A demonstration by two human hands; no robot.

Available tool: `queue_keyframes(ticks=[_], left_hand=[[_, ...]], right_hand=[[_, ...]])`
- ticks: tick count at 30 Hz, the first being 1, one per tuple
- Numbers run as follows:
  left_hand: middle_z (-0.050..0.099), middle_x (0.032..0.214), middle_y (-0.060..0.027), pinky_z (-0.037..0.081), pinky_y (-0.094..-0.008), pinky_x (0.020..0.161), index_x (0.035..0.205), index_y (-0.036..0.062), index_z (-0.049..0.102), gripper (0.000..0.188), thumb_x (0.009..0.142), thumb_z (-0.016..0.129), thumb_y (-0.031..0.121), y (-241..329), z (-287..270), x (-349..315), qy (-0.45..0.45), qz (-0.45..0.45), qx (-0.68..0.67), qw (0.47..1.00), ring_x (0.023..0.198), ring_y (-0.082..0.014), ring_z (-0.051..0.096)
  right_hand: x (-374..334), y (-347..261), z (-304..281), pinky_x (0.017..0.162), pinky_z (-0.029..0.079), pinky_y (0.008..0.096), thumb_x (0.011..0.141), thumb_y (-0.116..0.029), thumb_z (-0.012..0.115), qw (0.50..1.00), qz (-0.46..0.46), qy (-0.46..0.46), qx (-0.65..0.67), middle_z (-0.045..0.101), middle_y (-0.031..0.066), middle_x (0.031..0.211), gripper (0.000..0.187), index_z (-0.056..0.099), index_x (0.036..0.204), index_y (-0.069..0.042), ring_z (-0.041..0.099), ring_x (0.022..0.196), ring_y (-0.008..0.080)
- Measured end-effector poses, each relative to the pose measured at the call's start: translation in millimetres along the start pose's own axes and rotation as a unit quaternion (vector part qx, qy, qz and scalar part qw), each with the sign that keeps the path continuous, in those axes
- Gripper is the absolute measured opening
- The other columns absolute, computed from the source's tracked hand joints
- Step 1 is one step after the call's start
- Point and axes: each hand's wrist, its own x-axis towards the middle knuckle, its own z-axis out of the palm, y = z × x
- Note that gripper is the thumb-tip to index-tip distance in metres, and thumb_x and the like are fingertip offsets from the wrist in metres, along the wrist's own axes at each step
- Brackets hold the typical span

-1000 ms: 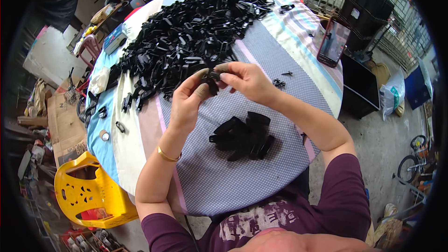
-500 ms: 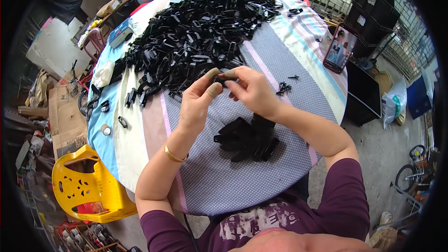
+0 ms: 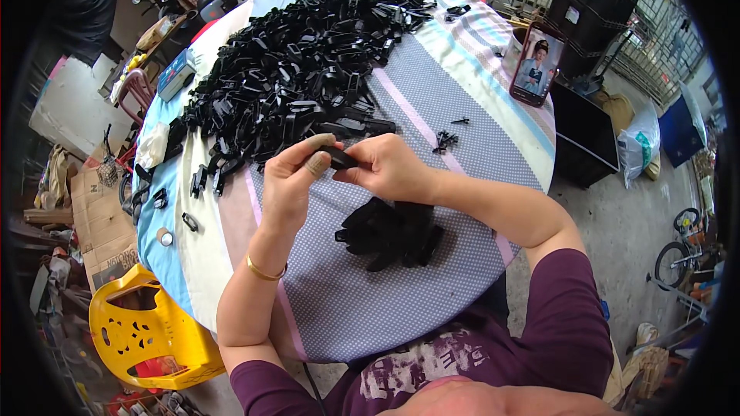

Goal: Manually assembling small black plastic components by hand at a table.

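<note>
My left hand [image 3: 297,177] and my right hand [image 3: 385,169] meet above the round table [image 3: 193,246], both pinching one small black plastic piece [image 3: 338,158] between their fingertips. A gold bangle [image 3: 264,271] sits on my left wrist. Just below the hands lies a small heap of black plastic pieces [image 3: 393,233] on the grey dotted cloth. Beyond the hands, a large pile of the same black pieces [image 3: 301,69] covers the far half of the table.
A phone [image 3: 536,64] stands propped at the table's far right. Tiny black bits [image 3: 445,139] lie near it. A yellow plastic stool [image 3: 142,331] is at the lower left, cardboard [image 3: 96,216] beside it. Black crates [image 3: 597,8] and bicycles [image 3: 682,243] stand on the right.
Both hands stayed together on the black piece, turning it slightly. The view shifted a little, so the table sits lower and more to the right.
</note>
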Motion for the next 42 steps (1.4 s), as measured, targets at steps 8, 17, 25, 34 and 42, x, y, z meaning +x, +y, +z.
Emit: queue_keyframes(ticks=[8, 17, 25, 34, 42], left_hand=[[0.066, 0.078, -0.0082, 0.046, -0.0218, 0.066, 0.114, -0.0012, 0.056, 0.041, 0.074, 0.067, 0.004, 25.6, 24.6, -3.6, -0.155, -0.131, 0.348, 0.915, 0.071, -0.0089, 0.058], [0.063, 0.100, -0.0117, 0.048, -0.0303, 0.076, 0.108, -0.0002, 0.060, 0.036, 0.073, 0.066, 0.004, 0.3, 13.0, -0.6, -0.058, 0.141, 0.495, 0.856, 0.084, -0.0207, 0.057], [0.062, 0.093, -0.0089, 0.046, -0.0343, 0.078, 0.102, 0.0012, 0.061, 0.035, 0.067, 0.063, -0.002, -4.9, 5.9, 5.4, -0.001, 0.342, 0.562, 0.753, 0.085, -0.0262, 0.055], [0.055, 0.078, 0.0026, 0.040, -0.0197, 0.055, 0.114, -0.0027, 0.053, 0.042, 0.076, 0.069, 0.006, -4.0, -11.4, 12.7, 0.016, -0.074, 0.055, 0.996, 0.064, -0.0053, 0.049], [0.057, 0.078, -0.0007, 0.050, -0.0209, 0.063, 0.120, -0.0019, 0.051, 0.043, 0.080, 0.066, 0.006, -8.4, -10.4, 12.9, 0.037, -0.110, -0.013, 0.993, 0.067, -0.0077, 0.056]], right_hand=[[17.1, 47.6, -68.1, 0.065, 0.049, 0.0314, 0.069, -0.027, 0.074, 0.992, 0.020, -0.036, -0.120, 0.064, 0.0091, 0.084, 0.038, 0.064, 0.097, -0.004, 0.060, 0.074, 0.0190], [17.5, 26.2, -48.7, 0.064, 0.050, 0.0303, 0.069, -0.021, 0.070, 0.965, 0.103, -0.002, -0.241, 0.065, 0.0126, 0.084, 0.030, 0.064, 0.093, -0.003, 0.063, 0.069, 0.0216], [34.0, 18.2, -39.6, 0.062, 0.049, 0.0226, 0.077, -0.008, 0.064, 0.956, 0.137, -0.120, 0.228, 0.064, 0.0072, 0.092, 0.049, 0.049, 0.122, 0.002, 0.060, 0.075, 0.0101], [57.1, 46.8, 13.6, 0.076, 0.048, 0.0362, 0.075, -0.023, 0.066, 0.940, -0.062, 0.031, -0.335, 0.055, 0.0081, 0.088, 0.019, 0.063, 0.084, -0.006, 0.055, 0.091, 0.0250], [40.4, 23.4, -16.5, 0.054, 0.046, 0.0292, 0.070, -0.021, 0.075, 0.982, -0.014, 0.138, -0.124, 0.061, 0.0098, 0.068, 0.025, 0.059, 0.075, -0.002, 0.059, 0.058, 0.0203]])
